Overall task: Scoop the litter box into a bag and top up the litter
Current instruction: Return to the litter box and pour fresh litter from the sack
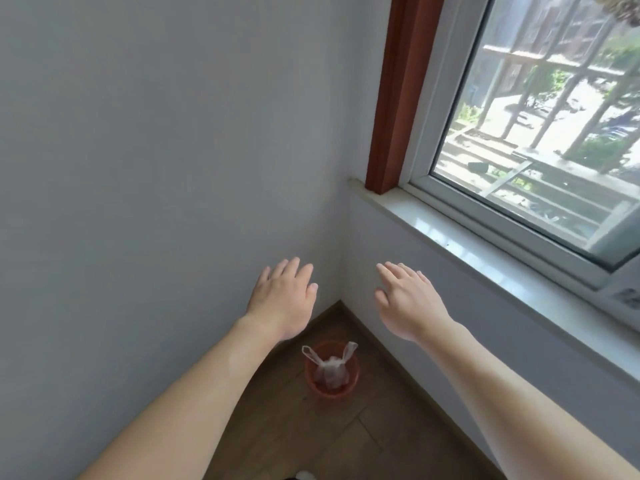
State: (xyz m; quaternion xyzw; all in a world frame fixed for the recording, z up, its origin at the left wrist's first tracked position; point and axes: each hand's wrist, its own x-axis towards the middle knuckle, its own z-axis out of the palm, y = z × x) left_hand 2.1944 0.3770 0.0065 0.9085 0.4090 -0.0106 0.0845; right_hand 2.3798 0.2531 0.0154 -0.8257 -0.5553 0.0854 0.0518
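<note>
A small orange bin (350, 386) stands on the wooden floor in the corner of the room. A tied translucent plastic bag (330, 370) sits inside it, its two handle loops sticking up. My left hand (282, 297) and my right hand (405, 301) are stretched out in front of me, well above the bin, palms down with fingers straight. Neither hand holds or touches anything. No litter box or scoop is in view.
Grey walls (156, 150) meet in the corner behind the bin. A window (540, 109) with a red-brown frame and a white sill (485, 258) runs along the right. A skirting board lines the wooden floor (311, 434).
</note>
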